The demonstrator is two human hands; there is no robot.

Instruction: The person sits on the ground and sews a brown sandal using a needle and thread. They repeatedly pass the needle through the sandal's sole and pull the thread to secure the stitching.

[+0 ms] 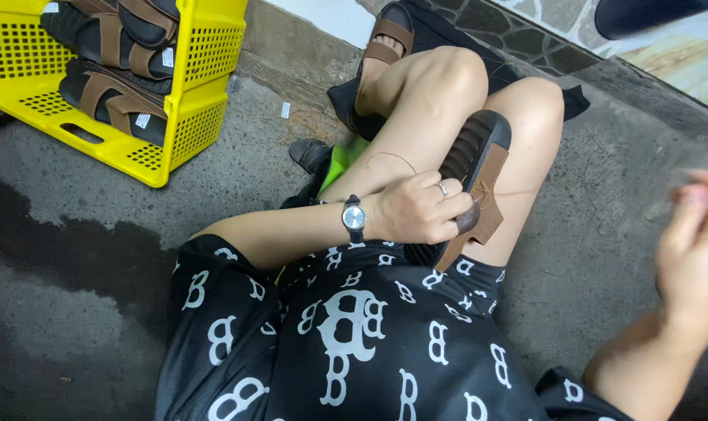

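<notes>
The right hand (693, 249) is raised at the near right edge, blurred, well apart from the sandal; its fingers look loosely curled and whether they pinch anything I cannot tell. Further in, the left hand (420, 209), with a wristwatch (354, 217) on its wrist and a ring on one finger, is closed around the lower part of a sandal (472, 183). The sandal has a black ribbed sole and a brown strap, and stands tilted between the knees, rising up and to the right of that hand. A thin thread (391, 156) curves just above the left hand. Far off to the left of the left hand, a yellow crate (194, 93) on the concrete floor (81, 203) holds more brown-strapped sandals (112, 97).
</notes>
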